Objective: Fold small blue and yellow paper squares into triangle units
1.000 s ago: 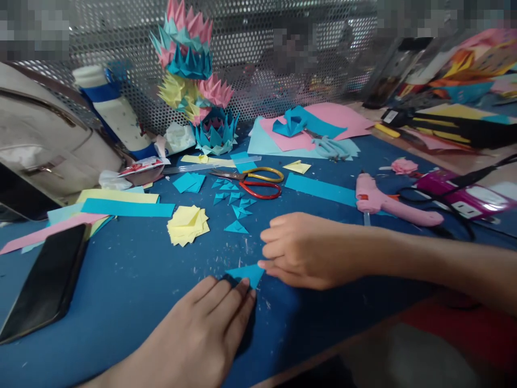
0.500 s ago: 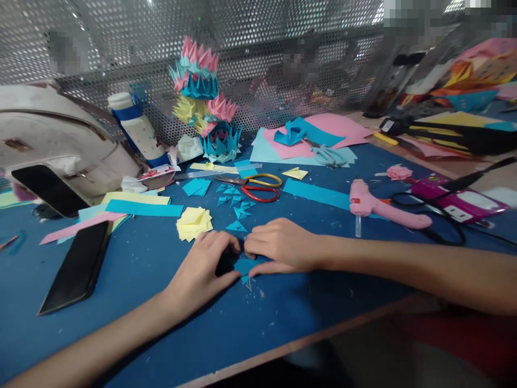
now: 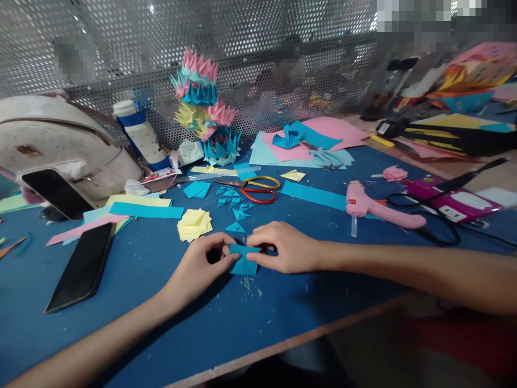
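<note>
left hand (image 3: 197, 266), right hand (image 3: 290, 250): fingers (image 3: 263, 261) almost meeting, pinching opposite sides of blue paper (image 3: 244, 263) | bag (image 3: 68, 141), bottle (image 3: 142, 136): standing farther back, hiding their contents

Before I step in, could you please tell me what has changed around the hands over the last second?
The left hand has moved forward from pressing on the blue paper to holding its left side; the right hand has come left and holds the right side. The paper has opened from a triangle to a roughly square sheet. The yellow stack, scissors and pink glue gun stayed put.
</note>
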{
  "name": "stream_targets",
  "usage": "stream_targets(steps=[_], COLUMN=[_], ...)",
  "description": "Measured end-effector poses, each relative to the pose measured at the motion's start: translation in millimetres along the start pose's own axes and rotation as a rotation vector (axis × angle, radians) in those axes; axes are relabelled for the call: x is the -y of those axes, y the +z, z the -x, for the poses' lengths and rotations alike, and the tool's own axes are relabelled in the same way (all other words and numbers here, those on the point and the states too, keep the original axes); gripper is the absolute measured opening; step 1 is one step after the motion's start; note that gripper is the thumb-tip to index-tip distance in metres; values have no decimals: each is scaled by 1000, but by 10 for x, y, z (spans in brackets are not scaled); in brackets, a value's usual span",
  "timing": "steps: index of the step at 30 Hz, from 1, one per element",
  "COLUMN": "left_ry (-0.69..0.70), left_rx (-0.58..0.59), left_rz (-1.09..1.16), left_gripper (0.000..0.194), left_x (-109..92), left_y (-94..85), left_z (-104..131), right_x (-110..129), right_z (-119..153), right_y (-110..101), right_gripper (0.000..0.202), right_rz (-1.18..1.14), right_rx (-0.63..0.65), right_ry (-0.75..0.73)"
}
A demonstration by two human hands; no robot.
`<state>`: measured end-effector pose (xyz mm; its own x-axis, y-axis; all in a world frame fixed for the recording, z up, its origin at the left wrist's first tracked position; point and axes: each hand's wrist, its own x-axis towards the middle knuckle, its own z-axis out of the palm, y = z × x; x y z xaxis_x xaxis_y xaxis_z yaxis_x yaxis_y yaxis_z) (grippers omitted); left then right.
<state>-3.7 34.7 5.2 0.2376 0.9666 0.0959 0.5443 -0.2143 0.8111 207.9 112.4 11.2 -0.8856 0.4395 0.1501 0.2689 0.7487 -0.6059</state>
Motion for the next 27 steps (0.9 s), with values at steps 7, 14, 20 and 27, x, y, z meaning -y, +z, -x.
stream_targets(steps=[7, 14, 20, 27], left_ry=[50, 181, 354, 640], left_rx=[-13, 24, 43, 127], left_rz=[-122, -204, -208, -374], left_gripper=[6, 16, 20, 31], left_x=[74, 103, 117, 165], left_y=[-21, -30, -73, -106], left_z=[15, 25, 74, 185], right_x=[-7, -113, -243, -271], right_z=[-10, -5, -2, -17], right_y=[-14, -26, -97, -128], right_gripper=[26, 6, 23, 24], right_rz=[124, 262, 375, 563], right_rx=[70, -24, -11, -92], right_ry=[-60, -225, -540, -764])
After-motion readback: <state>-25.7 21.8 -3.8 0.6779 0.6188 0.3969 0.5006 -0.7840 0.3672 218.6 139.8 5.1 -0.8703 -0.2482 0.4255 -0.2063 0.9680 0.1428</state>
